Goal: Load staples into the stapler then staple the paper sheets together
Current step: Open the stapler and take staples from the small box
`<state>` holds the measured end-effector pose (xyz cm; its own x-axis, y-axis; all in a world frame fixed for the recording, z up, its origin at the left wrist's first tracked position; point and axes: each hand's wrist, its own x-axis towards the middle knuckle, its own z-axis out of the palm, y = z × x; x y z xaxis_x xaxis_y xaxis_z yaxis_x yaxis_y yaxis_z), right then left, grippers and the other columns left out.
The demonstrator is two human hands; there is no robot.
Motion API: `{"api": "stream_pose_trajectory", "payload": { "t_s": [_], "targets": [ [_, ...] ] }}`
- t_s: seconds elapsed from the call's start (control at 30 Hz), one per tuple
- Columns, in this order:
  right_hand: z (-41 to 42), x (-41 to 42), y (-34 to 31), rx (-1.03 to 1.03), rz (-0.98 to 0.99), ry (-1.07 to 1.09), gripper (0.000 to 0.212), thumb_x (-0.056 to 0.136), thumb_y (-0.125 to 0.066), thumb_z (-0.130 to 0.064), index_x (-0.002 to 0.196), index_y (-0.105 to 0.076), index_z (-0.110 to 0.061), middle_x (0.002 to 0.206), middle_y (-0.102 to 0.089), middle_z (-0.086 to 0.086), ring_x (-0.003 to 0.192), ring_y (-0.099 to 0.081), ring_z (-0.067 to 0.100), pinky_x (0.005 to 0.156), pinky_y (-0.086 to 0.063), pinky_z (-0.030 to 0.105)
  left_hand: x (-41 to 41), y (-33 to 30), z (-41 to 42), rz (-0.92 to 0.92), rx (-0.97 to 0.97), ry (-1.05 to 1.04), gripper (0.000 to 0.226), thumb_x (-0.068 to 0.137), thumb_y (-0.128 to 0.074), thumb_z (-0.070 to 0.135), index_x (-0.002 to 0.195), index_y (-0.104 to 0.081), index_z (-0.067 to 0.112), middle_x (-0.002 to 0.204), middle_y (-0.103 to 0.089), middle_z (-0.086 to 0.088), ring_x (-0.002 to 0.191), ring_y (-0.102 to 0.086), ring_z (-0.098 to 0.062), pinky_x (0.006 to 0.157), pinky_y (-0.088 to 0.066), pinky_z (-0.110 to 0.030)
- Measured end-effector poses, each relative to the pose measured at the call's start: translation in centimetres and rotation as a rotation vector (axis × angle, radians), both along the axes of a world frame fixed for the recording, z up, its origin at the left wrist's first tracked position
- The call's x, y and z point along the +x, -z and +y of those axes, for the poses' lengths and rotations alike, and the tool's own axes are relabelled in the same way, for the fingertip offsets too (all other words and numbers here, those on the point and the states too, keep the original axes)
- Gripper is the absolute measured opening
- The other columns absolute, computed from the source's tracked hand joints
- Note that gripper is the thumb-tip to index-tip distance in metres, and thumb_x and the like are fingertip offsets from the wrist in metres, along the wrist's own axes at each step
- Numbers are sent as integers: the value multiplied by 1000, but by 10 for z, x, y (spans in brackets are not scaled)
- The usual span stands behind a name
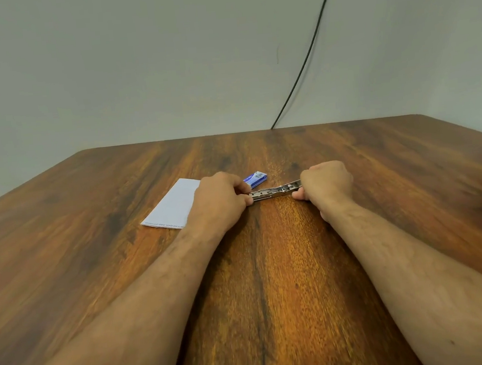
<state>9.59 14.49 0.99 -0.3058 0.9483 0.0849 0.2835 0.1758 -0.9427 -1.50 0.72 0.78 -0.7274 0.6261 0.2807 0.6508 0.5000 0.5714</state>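
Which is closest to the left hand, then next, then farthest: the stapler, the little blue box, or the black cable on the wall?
1. Stapler: held in the left hand, on its right side.
2. Blue box: just behind the fingers, on the table.
3. Black cable: far back on the wall, up and right.

Two hands are showing, the left hand (220,197) and the right hand (327,184), and between them they are holding one metal stapler (274,192). One small blue box of staples (255,179) is lying on the one wooden table (274,296). One stack of white paper (174,205) is lying there too; its sheets cannot be counted. One black cable (307,55) is running down the wall.
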Motion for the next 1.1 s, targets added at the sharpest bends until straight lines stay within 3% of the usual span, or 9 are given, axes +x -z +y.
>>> {"api": "stream_pose_trajectory", "payload": {
  "t_s": [0.17,0.27,0.33,0.4,0.5,0.6,0.77,0.87,1.1],
  "targets": [
    [3,-2,2,67,-88,-31,17,91,-58,-9,87,-74,-6,64,-73,3,46,-61,1,47,-39,21,-3,-1,-3,-60,2,45,26,86,-77,23,113,-77,26,115,-73,1,102,-63,-12,88,-49,-28],
    [2,0,2,133,-148,-107,19,89,-59,-9,84,-78,-9,65,-72,2,52,-62,3,52,-44,23,-4,-1,-6,-53,23,53,29,86,-76,19,113,-77,27,117,-74,1,102,-63,-11,89,-48,-26],
    [0,-1,5,213,-190,-215,23,88,-60,-12,86,-82,-17,78,-77,0,74,-71,12,71,-57,30,-3,-1,-5,-46,22,52,32,86,-74,20,118,-75,26,120,-73,1,101,-62,-9,86,-45,-23],
    [-3,-3,7,294,-249,-296,21,91,-64,-19,99,-83,-21,100,-79,-4,99,-69,17,93,-54,33,-1,-1,-3,-37,-1,46,36,87,-74,25,123,-72,25,123,-71,0,97,-58,-7,83,-43,-22],
    [-4,-4,7,371,-281,-338,22,92,-69,-30,110,-80,-22,117,-76,-3,116,-63,18,106,-46,36,-1,-1,-2,-36,-5,41,28,88,-74,26,115,-76,25,117,-73,2,89,-58,-6,74,-42,-19],
    [-8,-1,5,483,-289,-395,26,93,-67,-32,113,-78,-19,115,-77,3,112,-65,20,98,-43,29,-2,-1,-4,-51,16,53,19,86,-75,25,104,-80,25,104,-75,4,79,-61,-6,61,-41,-16],
    [-13,-4,8,549,-260,-487,23,95,-62,-37,103,-82,-28,103,-80,-1,99,-68,18,94,-40,29,2,0,-5,-23,76,61,7,82,-77,21,87,-74,25,86,-70,9,69,-60,-5,56,-37,-17],
    [-11,-5,9,555,-258,-483,24,93,-64,-42,102,-82,-28,103,-80,-3,97,-68,15,84,-38,24,2,1,-6,-6,95,72,7,81,-76,21,88,-74,24,85,-71,9,71,-62,-5,57,-40,-18],
    [-10,-5,8,601,-260,-474,29,88,-68,-50,99,-83,-28,97,-81,-3,95,-67,11,89,-47,30,2,2,-8,-29,109,107,8,83,-76,18,90,-76,24,89,-72,8,76,-63,-4,60,-39,-15]
  ]
}}
